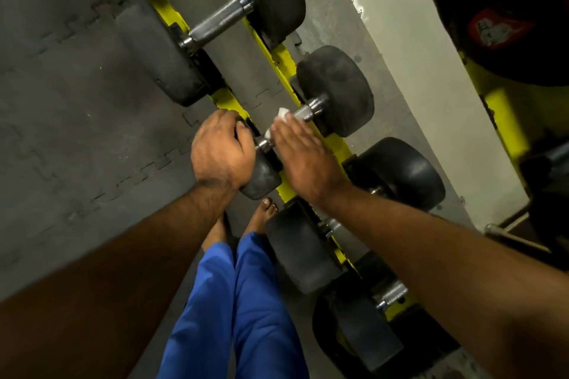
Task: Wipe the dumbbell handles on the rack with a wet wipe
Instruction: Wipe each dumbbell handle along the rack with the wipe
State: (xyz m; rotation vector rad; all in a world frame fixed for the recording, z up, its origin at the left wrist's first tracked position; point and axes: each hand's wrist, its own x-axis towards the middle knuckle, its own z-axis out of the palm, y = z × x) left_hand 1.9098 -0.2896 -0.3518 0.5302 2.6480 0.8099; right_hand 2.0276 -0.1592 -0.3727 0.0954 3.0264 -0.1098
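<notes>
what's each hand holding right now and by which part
The left hand grips the near weight head of the dumbbell. The right hand lies along its handle over the white wipe, fingers straight.

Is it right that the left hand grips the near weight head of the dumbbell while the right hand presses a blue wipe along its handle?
Not quite: the wipe is white, not blue, as the head view shows. The rest holds: the left hand grips the near weight head, and the right hand presses the wipe along the handle.
</notes>
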